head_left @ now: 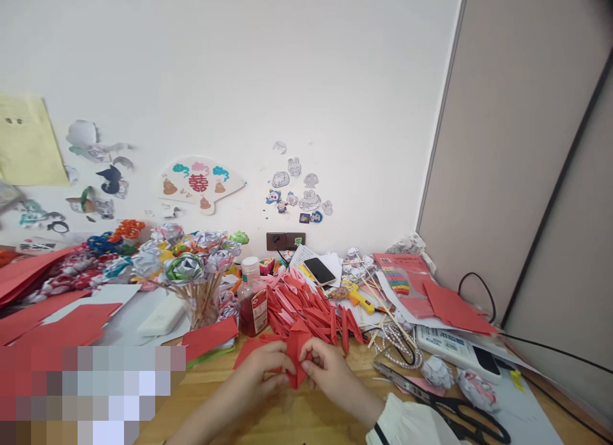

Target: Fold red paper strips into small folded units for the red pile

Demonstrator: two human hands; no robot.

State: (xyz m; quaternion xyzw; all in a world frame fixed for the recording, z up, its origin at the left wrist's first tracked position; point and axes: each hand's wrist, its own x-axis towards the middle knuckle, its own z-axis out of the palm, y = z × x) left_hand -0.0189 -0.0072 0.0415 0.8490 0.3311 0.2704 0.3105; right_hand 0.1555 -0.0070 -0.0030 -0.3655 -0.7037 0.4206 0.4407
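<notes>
A folded piece of red paper [295, 365] is held up over the front of the wooden table. My left hand [262, 371] grips its left side, fingers curled around the edge. On the other side, my right hand [329, 373] pinches the paper between thumb and fingers. Flat red paper [246, 350] lies just behind my left hand. Beyond both hands is a heap of narrow folded red paper strips [304, 298]. The exact folds in the held piece are partly covered by my fingers.
A bottle of red liquid [253, 308] and a container of sticks [204, 308] with paper flowers stand left. To the right are a yellow glue gun [360, 298], a phone [319, 271], black-handled scissors [472, 414] and crumpled paper balls [437, 372]. Red sheets [71, 327] lie far left.
</notes>
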